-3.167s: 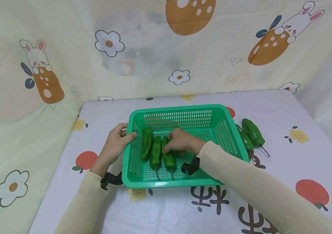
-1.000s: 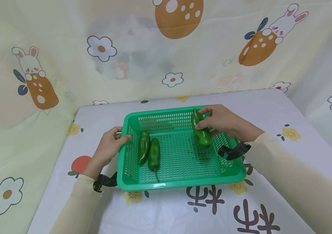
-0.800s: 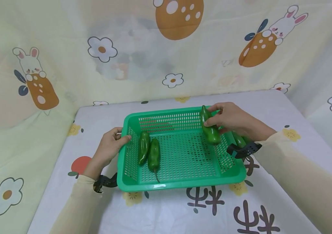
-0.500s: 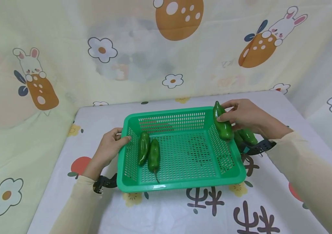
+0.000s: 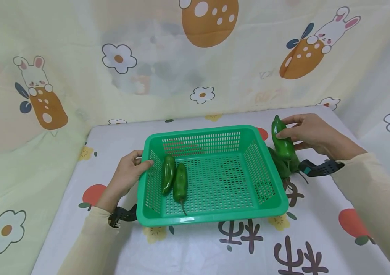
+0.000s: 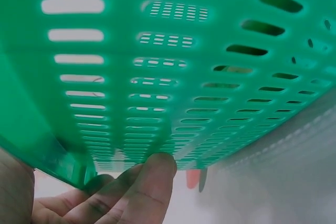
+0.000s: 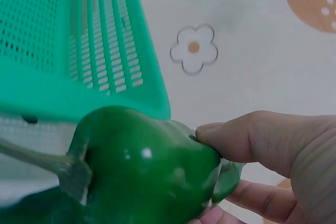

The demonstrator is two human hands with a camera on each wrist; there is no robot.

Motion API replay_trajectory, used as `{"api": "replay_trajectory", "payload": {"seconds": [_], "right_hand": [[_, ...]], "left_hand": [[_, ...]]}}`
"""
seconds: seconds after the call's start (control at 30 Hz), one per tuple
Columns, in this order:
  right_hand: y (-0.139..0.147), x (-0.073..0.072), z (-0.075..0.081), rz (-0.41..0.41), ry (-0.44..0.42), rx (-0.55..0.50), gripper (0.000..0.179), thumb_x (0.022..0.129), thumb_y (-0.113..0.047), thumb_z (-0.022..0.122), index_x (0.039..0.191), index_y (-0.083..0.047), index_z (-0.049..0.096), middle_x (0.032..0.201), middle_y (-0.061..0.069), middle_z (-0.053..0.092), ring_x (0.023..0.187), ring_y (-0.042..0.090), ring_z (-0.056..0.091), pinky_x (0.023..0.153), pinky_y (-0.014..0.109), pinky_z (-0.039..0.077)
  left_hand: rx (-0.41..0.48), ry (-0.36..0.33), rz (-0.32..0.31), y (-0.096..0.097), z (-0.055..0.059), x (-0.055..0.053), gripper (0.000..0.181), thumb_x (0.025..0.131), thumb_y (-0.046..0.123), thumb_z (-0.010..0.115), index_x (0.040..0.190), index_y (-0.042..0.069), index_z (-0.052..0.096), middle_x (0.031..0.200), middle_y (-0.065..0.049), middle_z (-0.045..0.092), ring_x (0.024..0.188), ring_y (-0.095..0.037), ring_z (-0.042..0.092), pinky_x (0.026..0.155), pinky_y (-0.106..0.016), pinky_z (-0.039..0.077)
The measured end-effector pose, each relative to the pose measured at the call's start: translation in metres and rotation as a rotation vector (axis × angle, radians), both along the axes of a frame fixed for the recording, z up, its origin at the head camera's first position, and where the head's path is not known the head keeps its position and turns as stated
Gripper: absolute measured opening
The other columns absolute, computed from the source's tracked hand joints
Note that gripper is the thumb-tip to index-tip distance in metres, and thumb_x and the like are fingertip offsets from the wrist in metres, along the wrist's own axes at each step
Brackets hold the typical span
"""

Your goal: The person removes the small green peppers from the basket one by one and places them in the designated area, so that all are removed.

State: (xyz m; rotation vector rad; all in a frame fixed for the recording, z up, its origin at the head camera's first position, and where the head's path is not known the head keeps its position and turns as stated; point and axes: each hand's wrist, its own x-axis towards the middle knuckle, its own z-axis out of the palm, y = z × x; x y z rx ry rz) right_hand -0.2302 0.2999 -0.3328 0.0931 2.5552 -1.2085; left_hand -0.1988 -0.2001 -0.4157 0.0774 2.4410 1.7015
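My right hand (image 5: 313, 131) holds a green chili pepper (image 5: 282, 143) between thumb and fingers, to the right of the green plastic basket (image 5: 212, 220). In the right wrist view the held pepper (image 7: 142, 161) shows its stem end close up. Beneath it, partly hidden, other green peppers (image 5: 279, 164) lie on the table against the basket's right side. On the basket's left rim my left hand (image 5: 128, 173) keeps its grip, thumb over the edge; the left wrist view shows its fingers (image 6: 152, 187) under the perforated wall. Two peppers, one at the far left (image 5: 168, 175) and one beside it (image 5: 180, 183), lie inside the basket.
A printed cloth (image 5: 181, 252) covers the table. Patterned curtains (image 5: 160, 76) with rabbits and flowers hang behind and at both sides. A black camera strap sits on each wrist, the right one (image 5: 320, 168) near the loose peppers.
My right hand has lifted a pepper from the basket and carried it rightward past the rim, over the peppers outside. My left hand has stayed on the left rim.
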Motion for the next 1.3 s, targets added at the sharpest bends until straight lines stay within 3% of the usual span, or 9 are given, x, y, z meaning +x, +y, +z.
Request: {"api": "replay_trajectory", "payload": {"seconds": [0.5, 0.77, 1.03, 1.3], "right_hand": [[0.04, -0.009, -0.016, -0.037, -0.021, 0.055, 0.075, 0.105, -0.028, 0.062, 0.159, 0.01, 0.027, 0.143, 0.037, 0.042, 0.106, 0.036, 0.062, 0.083, 0.043, 0.066], [0.054, -0.012, -0.026, -0.068, -0.036, 0.049, 0.078, 0.103, -0.028, 0.065, 0.158, 0.011, 0.026, 0.138, 0.036, 0.045, 0.098, 0.027, 0.065, 0.081, 0.042, 0.067], [0.068, -0.016, -0.038, -0.089, -0.069, 0.052, 0.079, 0.103, -0.03, 0.065, 0.158, 0.01, 0.026, 0.141, 0.037, 0.04, 0.1, 0.029, 0.061, 0.079, 0.036, 0.065], [0.078, -0.016, -0.055, -0.099, -0.047, 0.064, 0.077, 0.103, -0.028, 0.065, 0.158, 0.011, 0.028, 0.138, 0.037, 0.044, 0.092, 0.023, 0.063, 0.076, 0.032, 0.064]], "left_hand": [[-0.001, -0.022, 0.007, 0.0, 0.0, -0.001, 0.044, 0.102, 0.013, 0.063, 0.14, -0.005, 0.051, 0.116, -0.029, 0.071, 0.083, -0.025, 0.078, 0.071, -0.038, 0.067], [0.003, -0.027, 0.009, 0.0, -0.001, -0.001, 0.043, 0.101, 0.012, 0.063, 0.139, -0.006, 0.052, 0.115, -0.029, 0.072, 0.083, -0.025, 0.078, 0.071, -0.038, 0.067], [0.005, -0.026, 0.007, 0.002, -0.001, -0.001, 0.044, 0.102, 0.011, 0.063, 0.14, -0.006, 0.051, 0.114, -0.029, 0.072, 0.082, -0.024, 0.078, 0.07, -0.038, 0.067], [-0.007, -0.009, 0.002, 0.001, -0.002, 0.0, 0.043, 0.101, 0.012, 0.063, 0.139, -0.006, 0.052, 0.113, -0.029, 0.072, 0.081, -0.024, 0.078, 0.069, -0.037, 0.067]]}}
